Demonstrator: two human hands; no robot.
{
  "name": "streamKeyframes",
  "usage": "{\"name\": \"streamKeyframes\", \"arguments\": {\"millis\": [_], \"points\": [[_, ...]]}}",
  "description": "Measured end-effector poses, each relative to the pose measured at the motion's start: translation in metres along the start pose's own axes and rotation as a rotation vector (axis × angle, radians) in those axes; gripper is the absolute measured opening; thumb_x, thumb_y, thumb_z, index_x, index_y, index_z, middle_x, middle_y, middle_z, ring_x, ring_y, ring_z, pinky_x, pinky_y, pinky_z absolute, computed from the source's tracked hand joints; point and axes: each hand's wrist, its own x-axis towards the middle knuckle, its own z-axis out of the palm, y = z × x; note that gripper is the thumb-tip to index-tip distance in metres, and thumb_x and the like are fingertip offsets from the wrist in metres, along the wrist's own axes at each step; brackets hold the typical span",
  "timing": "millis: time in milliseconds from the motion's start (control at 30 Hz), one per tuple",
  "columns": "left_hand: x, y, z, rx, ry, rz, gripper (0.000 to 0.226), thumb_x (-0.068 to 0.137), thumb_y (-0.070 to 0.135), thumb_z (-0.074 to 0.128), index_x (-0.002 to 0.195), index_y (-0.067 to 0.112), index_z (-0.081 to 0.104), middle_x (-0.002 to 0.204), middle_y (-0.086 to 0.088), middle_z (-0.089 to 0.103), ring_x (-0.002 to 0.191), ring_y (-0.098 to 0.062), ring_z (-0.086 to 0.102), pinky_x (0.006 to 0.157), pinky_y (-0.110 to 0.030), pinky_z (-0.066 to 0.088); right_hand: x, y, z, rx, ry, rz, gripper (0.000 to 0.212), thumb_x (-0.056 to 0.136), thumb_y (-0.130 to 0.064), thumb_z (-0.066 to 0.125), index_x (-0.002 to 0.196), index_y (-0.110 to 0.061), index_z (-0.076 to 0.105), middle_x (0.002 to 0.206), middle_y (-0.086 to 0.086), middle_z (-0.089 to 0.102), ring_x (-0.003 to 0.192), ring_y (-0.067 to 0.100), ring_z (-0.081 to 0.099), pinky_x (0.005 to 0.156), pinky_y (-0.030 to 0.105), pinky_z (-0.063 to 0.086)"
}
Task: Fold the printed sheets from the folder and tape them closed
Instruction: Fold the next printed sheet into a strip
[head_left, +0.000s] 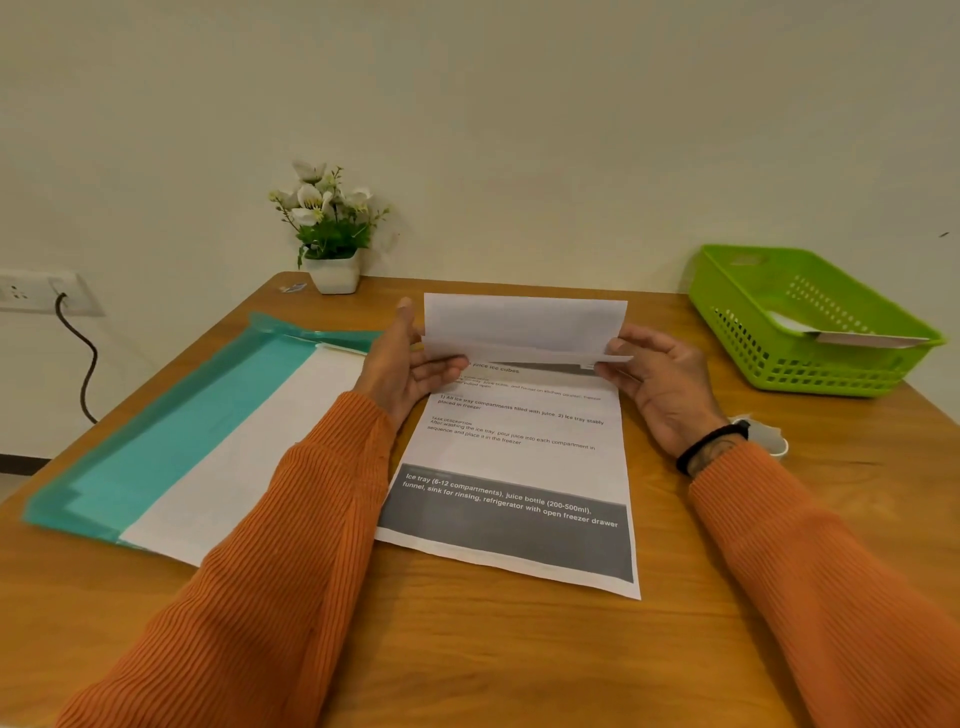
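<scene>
Both the left hand (410, 364) and right hand (660, 387) pinch fingers closed on the far corners of the white printed paper sheet (519, 457), its long axis running away along the wooden bench (467, 649), raised flap curling nearward.

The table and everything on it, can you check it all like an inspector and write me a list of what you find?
Surface: wooden table, bare wood in front.
Job's things: printed sheet lies flat, its far end lifted and folded toward the person; teal folder lies open at the left with white paper on it.
Clutter: green basket at the far right holding something white; potted flowers by the wall; small white object behind the right wrist, unclear what.
Grippers: left hand and right hand each pinch a side of the fold.
Cables: black cable hanging from the wall socket.
Surroundings: plain pale wall.
</scene>
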Motion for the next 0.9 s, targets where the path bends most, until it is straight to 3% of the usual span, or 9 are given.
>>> {"name": "streamKeyframes", "arguments": {"millis": [67,167,300,400,500,600,733,800,900], "points": [[0.0,0.001,-0.001,-0.021,-0.011,-0.016,0.048,0.101,0.063,0.046,0.107,0.017,0.058,0.099,-0.018,0.077,0.085,-0.028,0.077,0.076,-0.034,0.064,0.0,0.0,0.001,0.023,0.002,0.001,0.017,0.094,0.011,0.063,0.096,-0.003,0.072,0.097,0.01,0.075,0.095,0.026,0.073,0.078,0.03,0.065],[0.002,-0.001,-0.002,-0.016,-0.028,-0.016,0.047,0.1,0.059,0.052,0.11,0.014,0.059,0.107,-0.02,0.074,0.096,-0.033,0.076,0.082,-0.038,0.063,0.002,0.002,0.002,0.043,0.024,0.002,0.017,0.096,0.011,0.059,0.095,0.001,0.072,0.114,0.022,0.074,0.111,0.034,0.072,0.087,0.035,0.064],[-0.001,-0.002,-0.002,0.099,-0.097,0.052,0.044,0.088,0.023,0.079,0.125,0.005,0.065,0.119,-0.02,0.072,0.11,-0.035,0.072,0.084,-0.036,0.063,0.002,-0.001,0.001,0.041,0.062,-0.011,0.021,0.089,0.009,0.052,0.085,0.004,0.072,0.121,0.02,0.073,0.117,0.03,0.07,0.097,0.039,0.06],[-0.005,-0.003,0.0,0.197,-0.132,0.097,0.054,0.075,0.007,0.087,0.124,0.021,0.069,0.125,-0.018,0.07,0.111,-0.036,0.071,0.09,-0.044,0.062,0.003,-0.003,-0.001,-0.019,0.125,-0.062,0.016,0.088,-0.006,0.062,0.09,0.001,0.076,0.114,0.012,0.077,0.114,0.029,0.071,0.098,0.041,0.059],[-0.012,-0.004,0.008,0.462,-0.057,0.401,0.043,0.079,0.013,0.088,0.115,0.034,0.075,0.123,-0.013,0.069,0.118,-0.023,0.066,0.101,-0.042,0.056,0.002,-0.004,0.0,-0.432,0.215,-0.316,0.024,0.088,-0.027,0.081,0.108,-0.015,0.08,0.107,-0.004,0.079,0.103,0.008,0.074,0.093,0.032,0.061],[-0.023,-0.002,0.021,0.6,-0.015,0.738,0.023,0.089,0.014,0.079,0.11,0.023,0.077,0.103,0.016,0.072,0.094,0.003,0.067,0.087,-0.024,0.059,-0.007,-0.006,0.006,-0.706,0.172,-0.603,0.033,0.091,-0.037,0.079,0.119,-0.02,0.075,0.115,-0.007,0.074,0.104,0.001,0.068,0.09,0.028,0.058],[-0.03,-0.007,0.032,0.78,-0.053,1.09,0.007,0.093,0.013,0.075,0.099,0.015,0.077,0.094,0.013,0.074,0.092,0.001,0.067,0.084,-0.011,0.048,-0.011,0.002,0.016,-1.012,0.022,-1.058,0.021,0.098,-0.026,0.073,0.114,-0.012,0.076,0.117,0.004,0.074,0.111,0.022,0.066,0.099,0.051,0.052],[-0.031,-0.013,0.036,0.901,-0.098,1.197,0.005,0.094,0.017,0.074,0.099,0.016,0.074,0.096,0.01,0.073,0.093,-0.004,0.065,0.086,-0.016,0.047,-0.014,0.007,0.022,-1.077,-0.036,-1.133,0.017,0.099,-0.022,0.07,0.112,-0.012,0.076,0.115,0.004,0.075,0.108,0.024,0.067,0.102,0.057,0.048],[-0.031,-0.019,0.036,1.084,-0.103,1.266,0.009,0.096,0.029,0.071,0.1,0.021,0.072,0.097,0.01,0.072,0.096,-0.013,0.061,0.086,-0.033,0.049,-0.023,0.013,0.028,-1.132,-0.109,-1.147,0.014,0.099,-0.016,0.07,0.111,-0.012,0.075,0.112,0.004,0.075,0.106,0.023,0.068,0.112,0.054,0.042]]}}
